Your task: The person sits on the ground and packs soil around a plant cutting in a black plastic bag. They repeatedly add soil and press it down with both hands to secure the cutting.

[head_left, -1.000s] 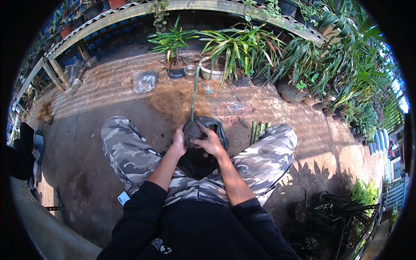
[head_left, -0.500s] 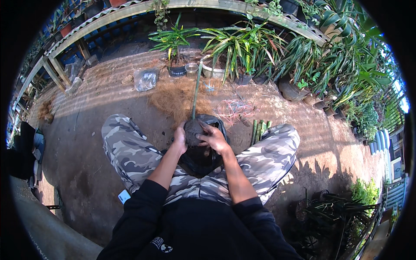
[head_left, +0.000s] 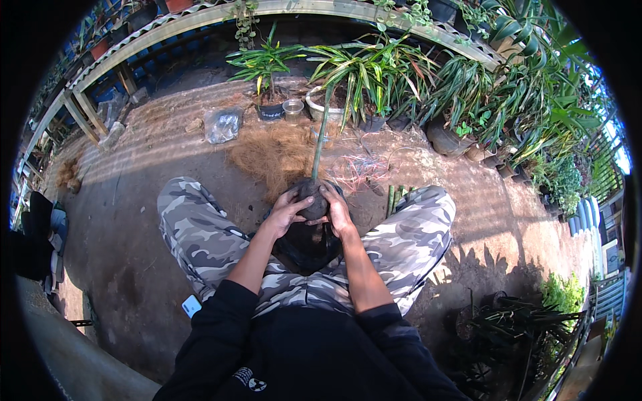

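Note:
Both my hands cup a dark, rounded ball of soil (head_left: 311, 202) packed about the lower end of a long green stem cutting (head_left: 322, 137). My left hand (head_left: 287, 212) wraps its left side, and my right hand (head_left: 336, 208) presses its right side. The stem points away from me, leaning a little to the right. Beneath the ball, between my crossed legs, sits a black plastic bag (head_left: 304, 252); what lies inside it is mostly in shadow. Just beyond the bag is a heap of brown coconut fibre (head_left: 261, 155).
Tangled pink and white string (head_left: 361, 172) lies right of the fibre, near short green stem pieces (head_left: 394, 198) by my right knee. A clear plastic bag (head_left: 223, 125) and potted plants (head_left: 271, 110) stand farther off. A phone-like pale blue object (head_left: 191, 306) lies at my left.
The soil ball has shifted slightly right, and its stem now leans more to the right. My left hand has turned over the ball's top left; my right hand has moved round its right side.

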Motion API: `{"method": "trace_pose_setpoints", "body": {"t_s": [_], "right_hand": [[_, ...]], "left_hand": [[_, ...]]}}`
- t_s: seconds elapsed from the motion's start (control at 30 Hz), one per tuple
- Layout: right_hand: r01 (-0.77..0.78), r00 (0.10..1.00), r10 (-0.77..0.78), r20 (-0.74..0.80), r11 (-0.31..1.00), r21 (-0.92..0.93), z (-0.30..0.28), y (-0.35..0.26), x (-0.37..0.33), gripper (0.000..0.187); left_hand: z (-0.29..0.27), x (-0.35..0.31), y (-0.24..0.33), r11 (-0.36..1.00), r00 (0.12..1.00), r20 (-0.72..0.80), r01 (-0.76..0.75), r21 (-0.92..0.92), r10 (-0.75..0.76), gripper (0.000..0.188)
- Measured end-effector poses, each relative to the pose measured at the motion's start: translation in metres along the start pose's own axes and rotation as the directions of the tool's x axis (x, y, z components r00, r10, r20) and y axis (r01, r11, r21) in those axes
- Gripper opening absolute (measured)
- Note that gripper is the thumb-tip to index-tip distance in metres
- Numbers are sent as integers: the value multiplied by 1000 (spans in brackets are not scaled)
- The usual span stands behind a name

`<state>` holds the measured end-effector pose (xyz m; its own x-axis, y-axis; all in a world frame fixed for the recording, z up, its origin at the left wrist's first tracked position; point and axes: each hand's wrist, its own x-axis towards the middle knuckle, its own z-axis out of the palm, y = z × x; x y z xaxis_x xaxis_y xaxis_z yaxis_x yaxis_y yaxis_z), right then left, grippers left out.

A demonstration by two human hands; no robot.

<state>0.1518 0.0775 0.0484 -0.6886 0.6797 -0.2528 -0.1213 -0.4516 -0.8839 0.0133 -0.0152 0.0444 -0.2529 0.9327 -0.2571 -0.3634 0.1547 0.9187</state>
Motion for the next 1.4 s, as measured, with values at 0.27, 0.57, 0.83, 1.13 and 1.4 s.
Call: {"method": "trace_pose_setpoints", "body": {"t_s": [0.27,0.57,0.83,1.13,1.4], "right_hand": [[49,997,-49,-51,999,-5,0,6,5,51],[41,995,-41,-96,999,-6,-10,12,10,47],[220,961,-253,-109,942,-252,-15,32,25,45],[140,976,-169,-139,970,-198,-1,18,9,46],[146,956,-195,-221,964,-223,4,18,5,57]], "left_hand": [[-6,6,-9,999,999,15,-41,-5,42,61],[-14,11,-13,994,982,180,-39,-105,58,67],[-3,4,-5,999,999,42,-32,33,31,63],[-5,7,-10,997,994,85,-70,14,69,66],[-6,10,-11,997,996,60,-69,33,67,67]]}}
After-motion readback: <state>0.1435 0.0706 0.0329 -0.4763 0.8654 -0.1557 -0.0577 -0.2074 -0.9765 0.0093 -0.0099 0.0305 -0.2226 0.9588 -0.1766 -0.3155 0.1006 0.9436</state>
